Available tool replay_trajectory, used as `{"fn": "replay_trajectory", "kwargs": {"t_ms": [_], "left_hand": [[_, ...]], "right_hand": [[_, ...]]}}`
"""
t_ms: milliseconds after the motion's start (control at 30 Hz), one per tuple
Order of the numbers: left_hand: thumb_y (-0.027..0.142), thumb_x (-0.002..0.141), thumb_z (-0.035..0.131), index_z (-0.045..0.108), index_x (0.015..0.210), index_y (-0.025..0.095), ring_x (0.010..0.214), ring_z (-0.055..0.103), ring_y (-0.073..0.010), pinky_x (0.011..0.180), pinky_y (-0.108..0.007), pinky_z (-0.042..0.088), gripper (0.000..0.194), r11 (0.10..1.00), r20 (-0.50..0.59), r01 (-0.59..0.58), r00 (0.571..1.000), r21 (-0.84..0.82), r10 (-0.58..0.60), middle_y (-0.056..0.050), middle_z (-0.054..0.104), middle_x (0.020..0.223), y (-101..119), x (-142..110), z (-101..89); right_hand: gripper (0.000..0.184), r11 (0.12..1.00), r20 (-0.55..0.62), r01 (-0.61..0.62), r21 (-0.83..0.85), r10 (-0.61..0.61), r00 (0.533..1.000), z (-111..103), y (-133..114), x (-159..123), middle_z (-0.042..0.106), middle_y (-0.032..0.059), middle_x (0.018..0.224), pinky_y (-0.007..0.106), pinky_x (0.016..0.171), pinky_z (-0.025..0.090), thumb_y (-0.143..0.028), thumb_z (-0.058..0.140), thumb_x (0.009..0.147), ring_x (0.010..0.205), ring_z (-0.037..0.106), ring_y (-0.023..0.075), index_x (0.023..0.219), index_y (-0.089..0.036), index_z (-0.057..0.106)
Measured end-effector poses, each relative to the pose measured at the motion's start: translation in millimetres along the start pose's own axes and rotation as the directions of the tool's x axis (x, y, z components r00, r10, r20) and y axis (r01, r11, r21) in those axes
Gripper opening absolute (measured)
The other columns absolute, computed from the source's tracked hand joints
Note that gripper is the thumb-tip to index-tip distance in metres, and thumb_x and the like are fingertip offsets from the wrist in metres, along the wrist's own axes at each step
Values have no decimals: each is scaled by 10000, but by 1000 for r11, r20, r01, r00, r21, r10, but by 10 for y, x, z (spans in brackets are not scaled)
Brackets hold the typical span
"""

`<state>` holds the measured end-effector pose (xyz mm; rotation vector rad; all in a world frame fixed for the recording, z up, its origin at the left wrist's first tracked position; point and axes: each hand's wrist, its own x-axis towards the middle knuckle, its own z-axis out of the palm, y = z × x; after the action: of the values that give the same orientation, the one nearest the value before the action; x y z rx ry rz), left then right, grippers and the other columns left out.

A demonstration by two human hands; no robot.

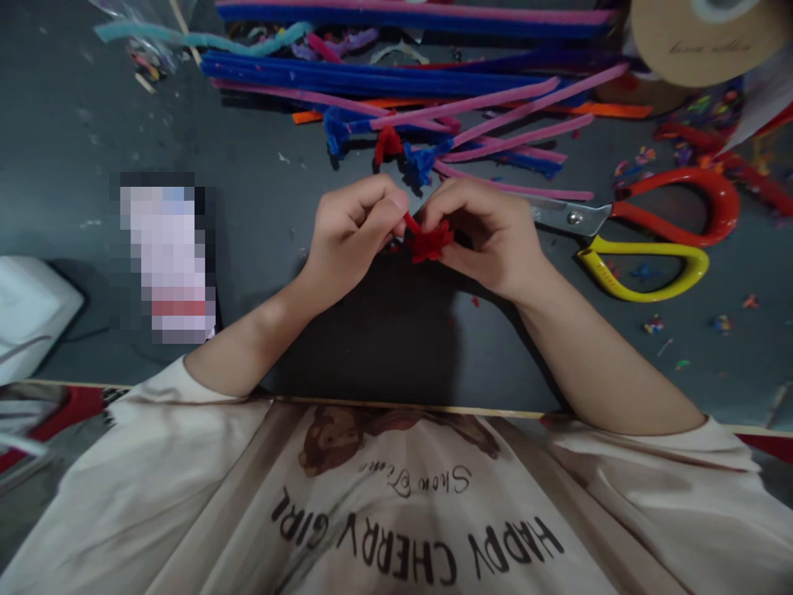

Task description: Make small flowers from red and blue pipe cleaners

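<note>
Both my hands meet over the dark table around a red pipe-cleaner flower (pixel 430 241). My right hand (pixel 489 227) pinches the flower's bunched petals between thumb and fingers. With thumb against forefinger, my left hand (pixel 359 227) grips a short red stem that runs out of the flower; the stem's end is hidden in the fingers. Just beyond my hands lie two blue pipe-cleaner flowers (pixel 424 161) and a finished-looking red one (pixel 388 145). Pink pipe cleaners (pixel 520 136) fan out beside them.
Scissors (pixel 576 217) with a red and a yellow handle lie right of my right hand. Bundles of blue pipe cleaners (pixel 372 76) stretch across the back. A cardboard spool (pixel 706 41) stands at the back right. Left are a blurred-out phone (pixel 170 256) and a white device (pixel 34 314).
</note>
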<state>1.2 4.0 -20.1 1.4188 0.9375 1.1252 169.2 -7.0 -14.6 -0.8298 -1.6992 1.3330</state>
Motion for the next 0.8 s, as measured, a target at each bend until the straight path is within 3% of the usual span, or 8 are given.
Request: {"fn": "replay_trajectory", "kwargs": {"t_ms": [167,600,800], "left_hand": [[309,857,526,514,530,160,337,300,-3,331,-167,204,359,998,7,-49,999,-32,49,62,372,408,29,-10,10],[393,856,522,510,556,161,347,299,-5,349,-160,227,380,1000,36,-6,999,-22,7,61,372,424,-14,-11,1],[204,835,495,499,539,155,352,311,-1,364,-144,239,300,999,13,-34,999,-4,34,63,371,417,-5,-6,1]], "right_hand": [[63,999,29,2,-36,-1,1000,-8,9,-2,541,-21,769,249,588,377,-162,562,776,665,479,80,786,-222,546],[174,1000,48,5,-31,-3,999,-9,-19,-8,565,-33,779,232,633,402,-64,521,728,708,523,72,797,-214,576],[103,996,41,-11,-84,14,999,9,-8,5,578,-22,765,243,610,422,-126,570,748,691,524,84,793,-219,571]]}}
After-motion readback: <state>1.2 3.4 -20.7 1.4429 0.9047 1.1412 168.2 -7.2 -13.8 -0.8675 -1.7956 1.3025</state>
